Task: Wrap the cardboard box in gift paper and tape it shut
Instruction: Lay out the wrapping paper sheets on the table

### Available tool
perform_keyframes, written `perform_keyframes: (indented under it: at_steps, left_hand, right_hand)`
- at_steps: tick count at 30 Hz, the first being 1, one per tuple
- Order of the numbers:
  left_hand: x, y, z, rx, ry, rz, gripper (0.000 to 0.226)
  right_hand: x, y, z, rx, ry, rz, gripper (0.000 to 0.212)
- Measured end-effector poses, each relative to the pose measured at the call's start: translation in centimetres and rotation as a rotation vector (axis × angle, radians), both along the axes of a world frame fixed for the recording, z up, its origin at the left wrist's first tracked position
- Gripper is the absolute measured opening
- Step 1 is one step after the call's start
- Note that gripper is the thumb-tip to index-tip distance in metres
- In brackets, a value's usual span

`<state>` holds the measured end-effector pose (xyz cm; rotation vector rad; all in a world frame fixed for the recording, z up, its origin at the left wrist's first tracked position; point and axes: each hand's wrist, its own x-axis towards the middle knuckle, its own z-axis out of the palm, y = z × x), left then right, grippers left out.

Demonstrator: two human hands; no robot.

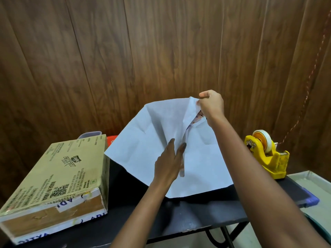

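A sheet of gift paper (148, 136), white side up, lies folded over the middle of the black table (197, 213). My right hand (212, 104) pinches its far upper edge and lifts it, and a printed side shows in the gap. My left hand (170, 163) rests flat on the paper near the fold, fingers straight. The brown cardboard box (59, 176) lies flat on the table's left end, apart from the paper. A yellow tape dispenser (266, 154) with a roll of tape stands at the right.
A wood-panelled wall (125, 51) rises close behind the table. A grey container rim (89, 134) and something red (111, 138) peek out behind the box. A pale tray-like surface (313, 183) sits to the right of the table.
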<state>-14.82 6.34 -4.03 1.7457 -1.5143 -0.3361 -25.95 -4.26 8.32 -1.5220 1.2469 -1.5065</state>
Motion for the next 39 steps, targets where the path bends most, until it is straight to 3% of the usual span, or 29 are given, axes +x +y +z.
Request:
perform_keyframes:
  at_steps: [12,17,20,25,28,30,34,39]
  left_hand:
    - [0.1,1.5,-1.8,-0.115,-0.008,0.061,0.047]
    - [0.5,1.1,-2.5,-0.198,-0.148,0.168,0.037]
    - [0.8,0.6,-2.2,-0.222,-0.180,0.252,0.040]
    - [1.3,0.5,1.4,-0.246,-0.122,0.313,0.032]
    - [1.6,0.7,4.2,-0.259,-0.045,0.362,0.030]
    - [2.1,0.6,5.7,-0.261,0.012,0.384,0.030]
    - [3.2,0.4,7.9,-0.268,0.057,0.385,0.033]
    - [3.6,0.2,9.0,-0.224,-0.017,0.356,0.033]
  right_hand:
    - [0.5,-0.2,0.2,0.032,-0.076,-0.003,0.022]
    - [0.5,-0.2,0.2,0.041,-0.043,-0.045,0.020]
    - [0.6,0.2,0.2,0.017,-0.020,0.049,0.015]
    - [-1.0,1.4,0.4,-0.002,0.368,0.341,0.090]
    - [-2.2,1.4,0.0,-0.065,0.718,0.339,0.114]
    - [-2.8,2.0,0.1,-0.122,0.826,0.307,0.114]
    - [-3.3,2.9,0.3,-0.291,0.861,0.236,0.103]
    - [-2.4,2.4,0.2,-0.548,0.841,-0.003,0.046]
